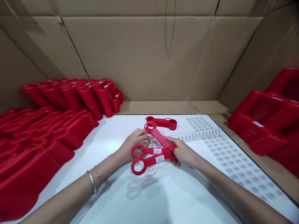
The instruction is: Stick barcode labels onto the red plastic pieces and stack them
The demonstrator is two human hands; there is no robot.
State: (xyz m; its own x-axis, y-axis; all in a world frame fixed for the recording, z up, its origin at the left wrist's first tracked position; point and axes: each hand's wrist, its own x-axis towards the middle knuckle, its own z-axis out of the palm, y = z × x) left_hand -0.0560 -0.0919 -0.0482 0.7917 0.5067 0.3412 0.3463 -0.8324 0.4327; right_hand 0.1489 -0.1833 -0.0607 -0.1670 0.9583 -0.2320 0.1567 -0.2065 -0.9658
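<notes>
My right hand (183, 151) is closed around one end of several flat red plastic ring wrenches (155, 160), fanned out to the left above the white table. Two of the fanned wrenches carry white barcode labels (160, 159) on their handles. Just behind their ring ends is my left hand (137, 141), its fingers curled together. Whatever is between those fingertips is too small to make out. Part of a barcode label sheet (155, 143) shows between the wrenches. Beyond the hands, a short stack of the same red wrenches (162, 122) lies on the table.
Big stacks of red wrenches (70, 130) fill the left side. More red stacks (259, 118) stand at the right on cardboard. Barcode label sheets (240, 165) lie along the table's right edge. Cardboard walls (140, 59) enclose the back, with a thin dark cord (168, 56) hanging down.
</notes>
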